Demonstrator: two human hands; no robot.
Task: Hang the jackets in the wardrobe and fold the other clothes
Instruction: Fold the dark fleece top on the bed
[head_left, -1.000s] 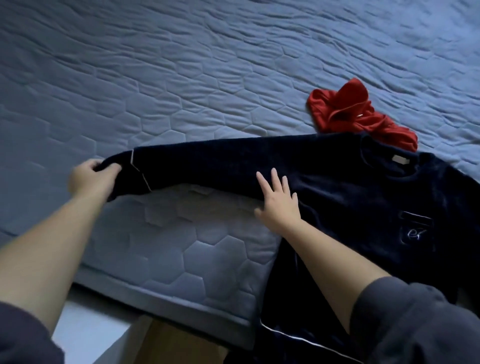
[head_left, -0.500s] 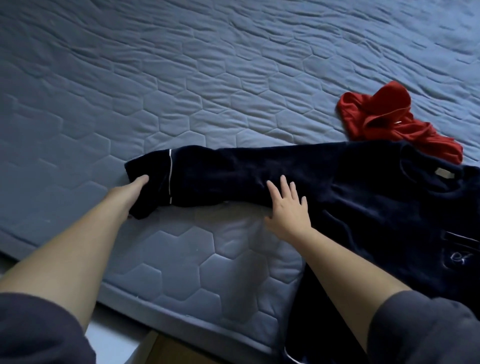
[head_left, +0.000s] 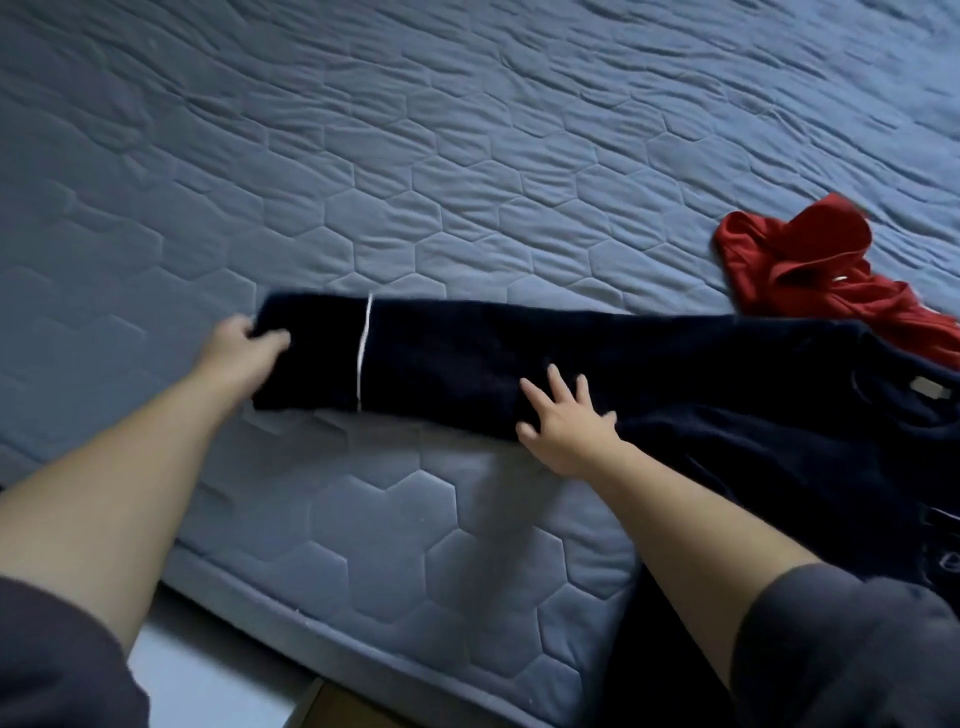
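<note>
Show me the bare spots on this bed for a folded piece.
Biggest: the mattress beyond the navy sleeve, left of the red garment. Smaller: between that sleeve and the near mattress edge. Crowded: far right, where navy top meets red garment.

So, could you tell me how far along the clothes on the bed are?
Nothing looks finished. In hand: the navy top lies unfolded on the mattress, the left hand gripping its sleeve cuff, the right hand pressing flat on the sleeve. Left: folding it, then the crumpled red garment. No wardrobe or jackets show.
</note>
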